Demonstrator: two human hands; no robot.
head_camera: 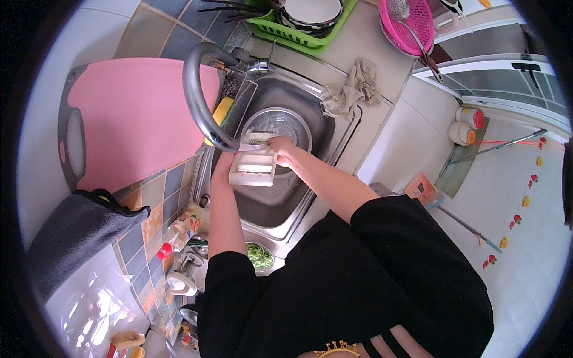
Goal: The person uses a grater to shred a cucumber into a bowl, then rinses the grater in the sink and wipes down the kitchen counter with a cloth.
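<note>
A white plastic grater-slicer (pixel 255 166) with a toothed metal strip is held over the sink, under the end of the curved chrome faucet (pixel 195 89). My right hand (pixel 282 150) grips its right edge. On the other side, my left hand (pixel 224 163) holds the left edge, its fingers mostly hidden by the tool and the faucet. Beneath them a round metal bowl (pixel 305 127) with what looks like water stands in the stainless steel sink (pixel 264 206). Whether water runs from the faucet cannot be told.
A pink cutting board (pixel 143 121) leans at left near a yellow-green sponge (pixel 224 112). A beige cloth (pixel 353 89) lies by the sink's right rim. Beyond are a green dish rack (pixel 309 42) and a pink colander (pixel 414 27). A bowl of green vegetables (pixel 259 257) sits nearer me.
</note>
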